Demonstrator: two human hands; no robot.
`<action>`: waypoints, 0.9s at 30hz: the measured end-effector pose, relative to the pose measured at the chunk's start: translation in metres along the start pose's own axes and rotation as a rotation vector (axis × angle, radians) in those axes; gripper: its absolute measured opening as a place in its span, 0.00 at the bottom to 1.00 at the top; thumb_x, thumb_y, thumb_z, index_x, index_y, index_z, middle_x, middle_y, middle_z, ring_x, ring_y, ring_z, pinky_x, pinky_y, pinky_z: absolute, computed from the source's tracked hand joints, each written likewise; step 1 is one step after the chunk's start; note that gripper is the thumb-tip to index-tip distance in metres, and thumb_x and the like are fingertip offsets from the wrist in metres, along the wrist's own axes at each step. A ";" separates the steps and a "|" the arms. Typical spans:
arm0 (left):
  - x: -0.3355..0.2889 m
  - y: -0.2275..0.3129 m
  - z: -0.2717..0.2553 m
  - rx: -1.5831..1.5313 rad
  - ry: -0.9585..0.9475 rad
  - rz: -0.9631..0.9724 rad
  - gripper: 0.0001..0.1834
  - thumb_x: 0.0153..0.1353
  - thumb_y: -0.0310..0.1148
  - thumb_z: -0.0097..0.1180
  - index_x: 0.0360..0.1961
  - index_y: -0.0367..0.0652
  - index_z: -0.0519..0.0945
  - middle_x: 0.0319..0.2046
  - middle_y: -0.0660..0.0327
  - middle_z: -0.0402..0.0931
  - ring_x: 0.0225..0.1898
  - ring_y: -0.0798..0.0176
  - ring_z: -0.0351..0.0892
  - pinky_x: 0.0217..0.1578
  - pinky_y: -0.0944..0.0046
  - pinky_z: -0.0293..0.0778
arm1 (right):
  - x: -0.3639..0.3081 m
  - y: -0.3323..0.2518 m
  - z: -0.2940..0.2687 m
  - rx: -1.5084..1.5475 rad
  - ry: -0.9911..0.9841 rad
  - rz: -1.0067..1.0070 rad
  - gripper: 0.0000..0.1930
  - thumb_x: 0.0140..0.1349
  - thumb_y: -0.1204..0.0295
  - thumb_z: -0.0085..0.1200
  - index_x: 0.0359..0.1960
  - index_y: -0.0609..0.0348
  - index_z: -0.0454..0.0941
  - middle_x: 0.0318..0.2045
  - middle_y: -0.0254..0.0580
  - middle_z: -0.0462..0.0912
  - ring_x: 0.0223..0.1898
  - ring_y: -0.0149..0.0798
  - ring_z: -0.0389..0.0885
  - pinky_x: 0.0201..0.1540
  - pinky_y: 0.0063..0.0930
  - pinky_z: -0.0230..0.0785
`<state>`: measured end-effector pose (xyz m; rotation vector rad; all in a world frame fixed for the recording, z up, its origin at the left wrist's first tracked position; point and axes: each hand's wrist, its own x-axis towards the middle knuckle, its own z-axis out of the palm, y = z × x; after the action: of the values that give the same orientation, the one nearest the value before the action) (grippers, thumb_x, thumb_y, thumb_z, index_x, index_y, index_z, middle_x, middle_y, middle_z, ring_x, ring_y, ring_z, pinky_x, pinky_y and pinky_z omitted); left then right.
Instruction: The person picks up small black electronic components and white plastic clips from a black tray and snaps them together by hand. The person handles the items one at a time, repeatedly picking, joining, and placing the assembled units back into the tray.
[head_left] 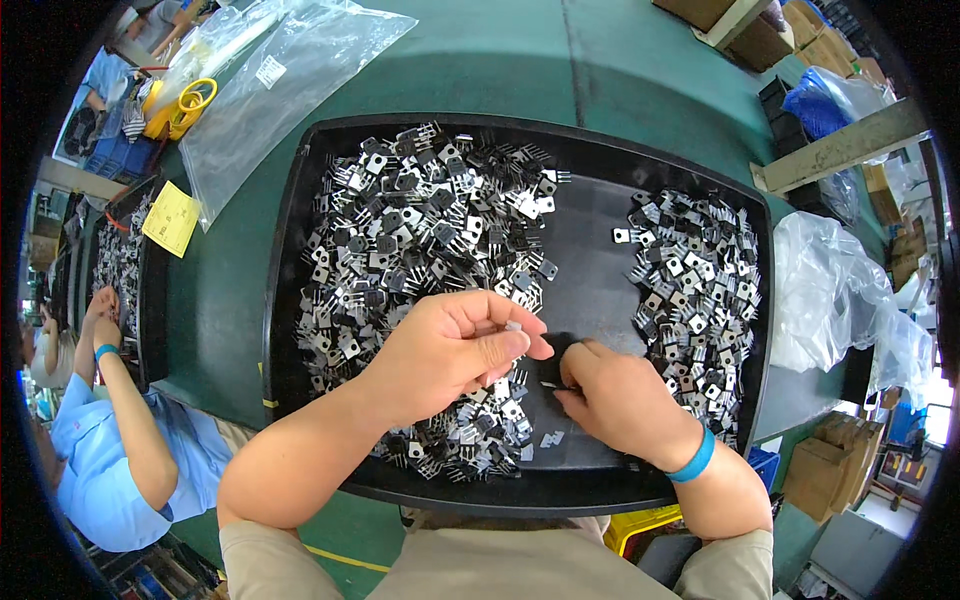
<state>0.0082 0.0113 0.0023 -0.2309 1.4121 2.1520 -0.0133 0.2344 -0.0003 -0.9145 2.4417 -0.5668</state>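
A large black tray (600,215) lies before me with two heaps of three-legged transistors. The bigger transistor heap (400,215) fills its left side, the smaller transistor heap (690,290) its right. My left hand (455,345) is over the left heap's near part, closed, with a small pale piece (513,326) pinched between thumb and fingers. Just right of it, over the bare strip between the heaps, my right hand (620,395) is closed too. A thin dark piece with a shiny tip (552,386) pokes out of its fingers; its kind is unclear.
Loose pale bits (552,438) lie near the tray's front. A clear plastic bag (290,75) and yellow note (171,217) lie left; another clear bag (825,290) is right. At left a person in a blue shirt (130,450) works at another tray. A metal post (840,145) stands right.
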 end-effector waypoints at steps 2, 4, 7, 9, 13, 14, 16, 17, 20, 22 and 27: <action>-0.001 0.003 0.002 0.050 0.014 -0.020 0.11 0.67 0.26 0.48 0.48 0.35 0.77 0.38 0.54 0.80 0.22 0.77 0.66 0.19 0.78 0.60 | 0.003 0.000 -0.005 0.249 0.152 0.013 0.09 0.54 0.74 0.59 0.33 0.61 0.72 0.29 0.47 0.78 0.28 0.48 0.79 0.30 0.36 0.72; 0.000 0.002 0.003 -0.028 0.009 -0.056 0.11 0.67 0.26 0.48 0.48 0.35 0.77 0.36 0.55 0.80 0.22 0.76 0.66 0.19 0.78 0.60 | 0.004 -0.004 -0.011 0.467 0.289 0.040 0.08 0.54 0.78 0.58 0.35 0.62 0.72 0.28 0.43 0.77 0.26 0.40 0.77 0.29 0.31 0.69; -0.001 -0.001 0.002 -0.091 -0.017 -0.092 0.11 0.67 0.27 0.48 0.47 0.35 0.78 0.34 0.55 0.80 0.22 0.76 0.66 0.19 0.77 0.60 | 0.003 -0.006 -0.009 0.811 0.439 0.073 0.09 0.56 0.81 0.56 0.39 0.61 0.74 0.25 0.33 0.74 0.26 0.23 0.68 0.29 0.19 0.63; -0.001 -0.001 0.002 -0.099 -0.042 -0.103 0.11 0.67 0.28 0.49 0.46 0.35 0.78 0.33 0.56 0.80 0.21 0.76 0.66 0.19 0.77 0.60 | -0.001 -0.011 -0.011 0.798 0.454 0.057 0.10 0.55 0.81 0.57 0.39 0.62 0.74 0.25 0.33 0.74 0.26 0.24 0.69 0.29 0.19 0.63; -0.001 0.002 0.001 -0.073 -0.072 -0.123 0.10 0.67 0.31 0.50 0.43 0.35 0.78 0.32 0.57 0.80 0.21 0.76 0.66 0.18 0.76 0.59 | -0.002 -0.012 -0.010 0.709 0.500 -0.117 0.11 0.54 0.80 0.60 0.39 0.61 0.75 0.25 0.34 0.75 0.25 0.25 0.71 0.28 0.18 0.64; -0.002 0.002 0.001 -0.063 -0.073 -0.129 0.10 0.67 0.32 0.51 0.42 0.35 0.78 0.32 0.57 0.80 0.21 0.75 0.66 0.18 0.76 0.59 | -0.002 -0.013 -0.009 0.727 0.474 -0.107 0.11 0.53 0.80 0.60 0.38 0.61 0.76 0.25 0.34 0.75 0.25 0.25 0.71 0.28 0.19 0.64; -0.002 0.001 0.000 -0.102 -0.083 -0.139 0.10 0.67 0.32 0.51 0.42 0.35 0.78 0.32 0.58 0.80 0.21 0.77 0.66 0.18 0.78 0.60 | -0.004 -0.015 -0.008 0.762 0.424 -0.083 0.11 0.53 0.80 0.61 0.37 0.62 0.76 0.25 0.35 0.76 0.25 0.26 0.73 0.28 0.19 0.65; -0.002 0.001 -0.001 -0.122 -0.090 -0.143 0.10 0.67 0.32 0.52 0.42 0.35 0.78 0.32 0.58 0.80 0.22 0.78 0.66 0.18 0.79 0.60 | -0.003 -0.015 -0.006 0.753 0.437 -0.103 0.10 0.53 0.80 0.61 0.37 0.62 0.76 0.25 0.35 0.77 0.25 0.26 0.73 0.28 0.19 0.65; -0.002 0.000 -0.001 -0.136 -0.124 -0.140 0.10 0.67 0.32 0.52 0.41 0.35 0.79 0.32 0.58 0.80 0.22 0.79 0.66 0.18 0.79 0.60 | -0.001 -0.016 -0.004 0.744 0.460 -0.133 0.10 0.53 0.80 0.61 0.36 0.62 0.76 0.25 0.36 0.78 0.25 0.27 0.74 0.27 0.20 0.66; -0.002 0.001 -0.001 -0.119 -0.128 -0.146 0.10 0.67 0.32 0.52 0.41 0.35 0.79 0.32 0.58 0.81 0.22 0.78 0.66 0.18 0.79 0.60 | -0.001 -0.017 -0.004 0.762 0.457 -0.115 0.10 0.52 0.80 0.61 0.36 0.62 0.76 0.26 0.37 0.78 0.25 0.27 0.75 0.27 0.20 0.67; -0.003 0.002 0.002 -0.064 -0.097 -0.146 0.11 0.67 0.32 0.51 0.41 0.34 0.79 0.31 0.58 0.81 0.19 0.77 0.65 0.16 0.77 0.57 | -0.002 -0.016 -0.003 0.743 0.449 -0.125 0.09 0.53 0.80 0.61 0.36 0.62 0.75 0.25 0.36 0.78 0.24 0.26 0.75 0.27 0.20 0.67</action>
<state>0.0097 0.0118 0.0057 -0.2429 1.2348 2.0625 -0.0058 0.2257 0.0113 -0.6583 2.2188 -1.7281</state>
